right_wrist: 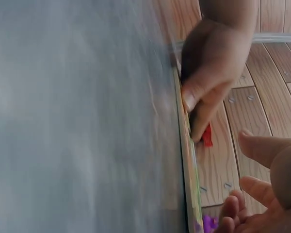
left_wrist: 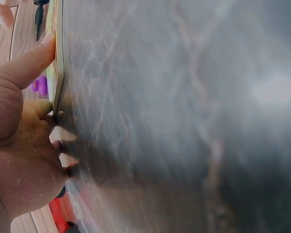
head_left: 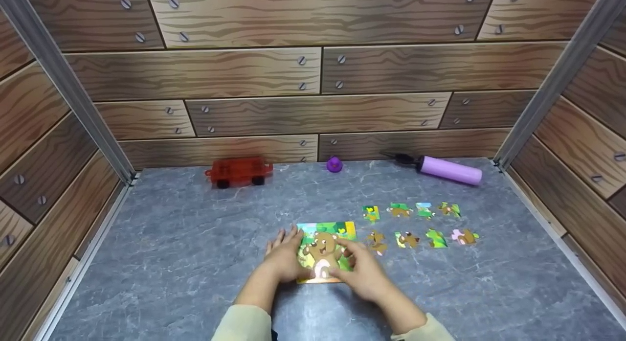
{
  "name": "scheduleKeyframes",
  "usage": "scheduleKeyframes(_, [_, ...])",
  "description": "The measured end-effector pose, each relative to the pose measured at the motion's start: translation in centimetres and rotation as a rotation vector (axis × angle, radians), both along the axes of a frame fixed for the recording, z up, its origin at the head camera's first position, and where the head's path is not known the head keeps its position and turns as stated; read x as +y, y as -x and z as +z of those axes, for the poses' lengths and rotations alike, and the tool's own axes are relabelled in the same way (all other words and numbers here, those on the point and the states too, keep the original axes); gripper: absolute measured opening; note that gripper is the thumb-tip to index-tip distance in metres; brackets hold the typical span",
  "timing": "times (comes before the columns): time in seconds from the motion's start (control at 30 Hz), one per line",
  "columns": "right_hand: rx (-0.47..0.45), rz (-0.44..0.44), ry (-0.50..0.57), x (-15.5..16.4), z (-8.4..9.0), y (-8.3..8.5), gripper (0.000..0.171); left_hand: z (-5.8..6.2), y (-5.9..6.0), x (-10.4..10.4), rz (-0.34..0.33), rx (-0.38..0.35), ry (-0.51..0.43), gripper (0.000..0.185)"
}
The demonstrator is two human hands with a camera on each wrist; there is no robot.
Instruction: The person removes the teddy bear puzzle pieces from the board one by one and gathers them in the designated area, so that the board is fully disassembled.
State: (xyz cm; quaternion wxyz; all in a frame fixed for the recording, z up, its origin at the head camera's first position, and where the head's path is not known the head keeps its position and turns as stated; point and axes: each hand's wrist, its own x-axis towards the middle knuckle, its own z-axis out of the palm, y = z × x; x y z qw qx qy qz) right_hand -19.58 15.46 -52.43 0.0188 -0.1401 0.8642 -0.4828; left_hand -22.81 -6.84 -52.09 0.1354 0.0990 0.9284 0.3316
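A puzzle board [head_left: 324,250] with a brown bear picture lies flat on the table. My left hand [head_left: 286,255] rests along its left side, fingers spread on the tabletop and thumb [left_wrist: 38,54] at the lower left edge. In the left wrist view the board's edge [left_wrist: 61,58] meets the thumb and forefinger. Over the board's right part is my right hand [head_left: 362,270], thumb and fingers held apart with nothing between them. Its fingers [right_wrist: 254,191] stand off the board's edge [right_wrist: 191,179] in the right wrist view. Several loose puzzle pieces [head_left: 408,239] lie just right of this hand.
Along the back wall stand a red toy wagon [head_left: 239,171], a purple rubber duck [head_left: 334,164] and a lilac hand pump [head_left: 450,170] with a black nozzle. A second row of puzzle pieces [head_left: 399,210] lies farther back. Wood-patterned walls enclose the grey table [head_left: 186,262].
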Motion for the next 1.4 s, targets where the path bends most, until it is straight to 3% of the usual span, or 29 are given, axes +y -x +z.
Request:
scheduleKeyframes(0.13, [-0.016,0.101,-0.033,-1.2,-0.2,-0.3,0.076,-0.1,0.0,0.0,0.003,0.003,0.008,0.109])
scheduleKeyframes(0.27, [0.001,0.125,-0.075,-1.9,-0.5,-0.4,0.074,-0.3,0.0,0.1,0.003,0.007,0.019,0.109])
scheduleKeyframes(0.8, [0.069,0.057,-0.275,-2.9,-1.2,-0.3,0.051,-0.4,0.0,0.1,-0.004,0.023,0.027,0.112])
scheduleKeyframes(1.23, [0.126,0.006,-0.279,-3.6,-1.3,-0.7,0.048,-0.3,0.0,-0.4,-0.029,0.007,-0.010,0.119])
scheduleKeyframes(1.4, [0.101,-0.011,-0.276,-3.4,-1.3,-0.7,0.049,-0.2,0.1,-0.5,-0.037,0.008,-0.045,0.123])
